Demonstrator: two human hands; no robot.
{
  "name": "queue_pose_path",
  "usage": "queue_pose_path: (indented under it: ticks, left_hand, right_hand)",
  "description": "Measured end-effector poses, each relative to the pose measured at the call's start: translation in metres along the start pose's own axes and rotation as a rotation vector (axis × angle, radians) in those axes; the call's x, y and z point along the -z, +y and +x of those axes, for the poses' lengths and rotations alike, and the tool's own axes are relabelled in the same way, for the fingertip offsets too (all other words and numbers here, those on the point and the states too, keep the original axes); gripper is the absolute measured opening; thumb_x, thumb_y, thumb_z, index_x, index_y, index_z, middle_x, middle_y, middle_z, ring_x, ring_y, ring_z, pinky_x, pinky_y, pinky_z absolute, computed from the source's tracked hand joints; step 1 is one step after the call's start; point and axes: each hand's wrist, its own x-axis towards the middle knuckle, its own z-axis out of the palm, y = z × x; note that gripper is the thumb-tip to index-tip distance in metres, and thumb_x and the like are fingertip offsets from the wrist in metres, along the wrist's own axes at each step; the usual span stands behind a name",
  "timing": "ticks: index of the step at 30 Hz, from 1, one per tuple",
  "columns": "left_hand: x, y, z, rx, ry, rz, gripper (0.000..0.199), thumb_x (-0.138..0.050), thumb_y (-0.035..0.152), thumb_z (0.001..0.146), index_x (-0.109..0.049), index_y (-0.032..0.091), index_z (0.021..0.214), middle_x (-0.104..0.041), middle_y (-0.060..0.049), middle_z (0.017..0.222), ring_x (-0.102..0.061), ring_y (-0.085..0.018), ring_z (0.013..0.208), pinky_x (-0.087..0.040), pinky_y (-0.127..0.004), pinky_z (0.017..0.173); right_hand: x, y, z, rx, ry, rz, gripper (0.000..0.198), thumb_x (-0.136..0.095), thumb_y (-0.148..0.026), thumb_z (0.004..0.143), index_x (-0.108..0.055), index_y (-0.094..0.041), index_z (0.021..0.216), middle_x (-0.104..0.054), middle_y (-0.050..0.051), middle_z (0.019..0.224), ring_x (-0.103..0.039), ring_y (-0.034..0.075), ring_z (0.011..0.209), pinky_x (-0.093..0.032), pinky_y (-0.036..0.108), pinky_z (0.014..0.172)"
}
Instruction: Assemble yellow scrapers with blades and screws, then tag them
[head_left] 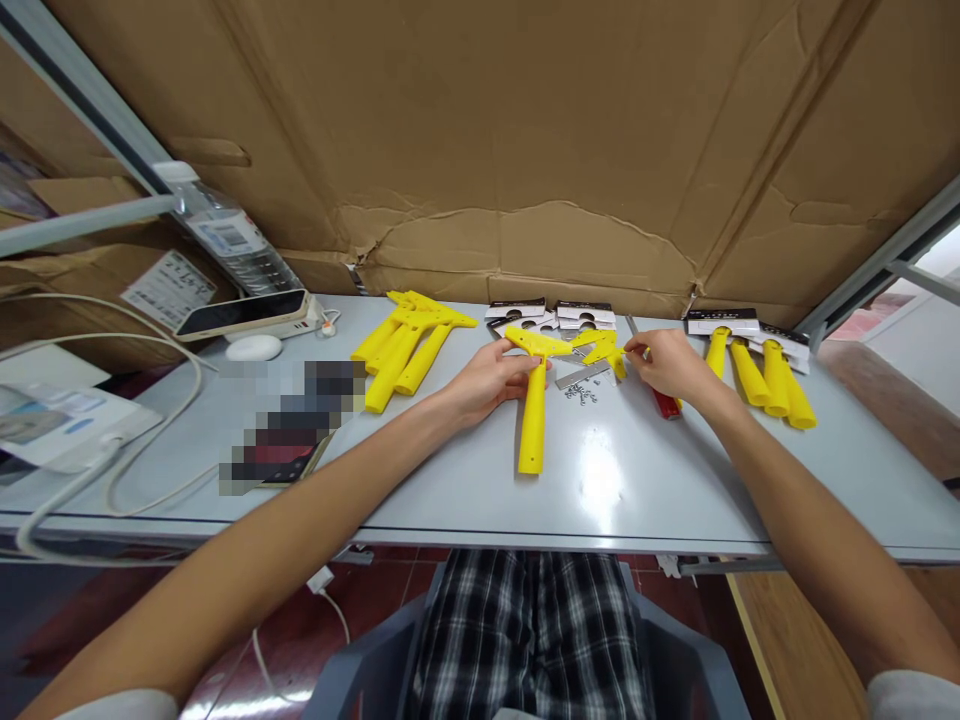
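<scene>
My left hand (491, 382) is closed around the neck of a yellow scraper handle (532, 420), whose wide head points away from me and whose grip points toward me. To its right, my right hand (671, 362) has thumb and fingers pinched together beside several small yellow plastic pieces (600, 347). What the pinch holds, if anything, is too small to make out. A red-handled tool (666, 404) lies partly hidden under this hand. Between the hands are a flat metal blade (583, 376) and a pile of small screws (580, 393).
More yellow handles (409, 350) are heaped on the left. Carded yellow scrapers (776, 385) lie right, and black-and-white cards (585, 316) at the back. A blurred phone (289, 455), white cables (196, 390) and a water bottle (236, 240) occupy the left. A cardboard wall (525, 130) closes the back.
</scene>
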Motion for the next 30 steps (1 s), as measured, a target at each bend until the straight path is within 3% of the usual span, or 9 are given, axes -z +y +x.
queue_pose_path:
  ticks: [14, 19, 24, 30]
  left_hand:
    - [0.002, 0.000, 0.000, 0.023, 0.008, 0.010, 0.032, -0.077, 0.019, 0.091, -0.062, 0.016, 0.119, -0.081, -0.015, 0.117, -0.078, -0.019, 0.081, -0.060, -0.040, 0.088]
    - [0.002, -0.001, 0.001, 0.017, -0.003, 0.009, 0.037, -0.079, 0.021, 0.089, -0.062, 0.016, 0.122, -0.081, -0.016, 0.115, -0.078, -0.020, 0.082, -0.060, -0.042, 0.091]
    - [0.002, -0.001, 0.000, 0.010, -0.005, 0.013, 0.037, -0.078, 0.021, 0.089, -0.062, 0.016, 0.122, -0.080, -0.017, 0.117, -0.078, -0.020, 0.081, -0.059, -0.043, 0.092]
    - [0.000, 0.001, -0.001, 0.016, -0.006, 0.019, 0.037, -0.080, 0.021, 0.089, -0.062, 0.016, 0.121, -0.080, -0.016, 0.117, -0.077, -0.020, 0.081, -0.059, -0.042, 0.090]
  right_hand:
    - [-0.003, -0.005, -0.002, 0.045, -0.039, -0.023, 0.034, -0.051, -0.027, 0.095, -0.078, -0.020, 0.115, -0.073, 0.007, 0.111, -0.063, 0.015, 0.098, -0.041, 0.025, 0.085]
    - [-0.006, -0.015, -0.007, 0.028, -0.060, -0.088, 0.033, -0.051, -0.038, 0.097, -0.077, -0.024, 0.110, -0.071, 0.006, 0.116, -0.059, 0.015, 0.096, -0.035, 0.027, 0.078]
    - [-0.008, -0.021, -0.010, 0.046, -0.074, -0.130, 0.031, -0.049, -0.036, 0.096, -0.076, -0.024, 0.105, -0.070, 0.005, 0.117, -0.057, 0.015, 0.099, -0.028, 0.026, 0.074]
    - [-0.006, -0.022, -0.010, 0.040, -0.085, -0.140, 0.032, -0.050, -0.037, 0.096, -0.076, -0.023, 0.107, -0.068, 0.007, 0.121, -0.057, 0.017, 0.104, -0.029, 0.026, 0.075]
